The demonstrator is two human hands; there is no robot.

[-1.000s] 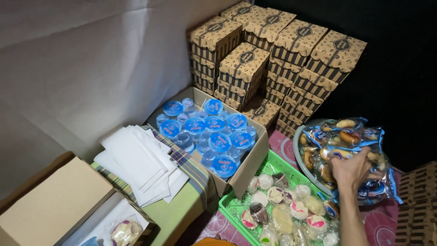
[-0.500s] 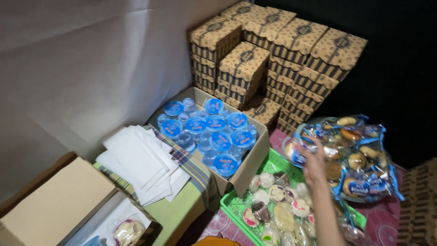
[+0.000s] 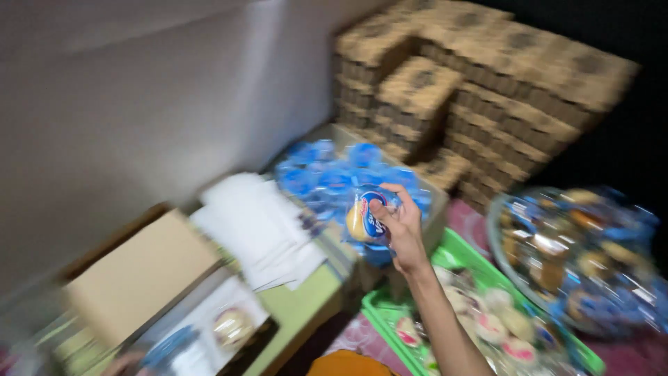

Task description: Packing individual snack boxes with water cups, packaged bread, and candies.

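Holding a wrapped round bun (image 3: pixel 363 221) up over the box of blue-lidded cups (image 3: pixel 332 179), the right hand (image 3: pixel 398 224) has fingers closed around it, thumb on the wrapper's blue and red print. Arm comes up from the bottom edge, w/ the green crate of small cakes (image 3: pixel 387 315) just right of it and below the cup box. Left hand: only a blurred bit at the bottom left corner, can't tell if it's open or closed. Stack of white paper (image 3: pixel 259 224) lies left of the cup box, plain cardboard box (image 3: pixel 139 273) further left. Patterned brown cartons (image 3: pixel 473 97) are piled behind the cup box; clear bag of wrapped snacks (image 3: pixel 577 257) sits well to its right. Whole view is motion-blurred.
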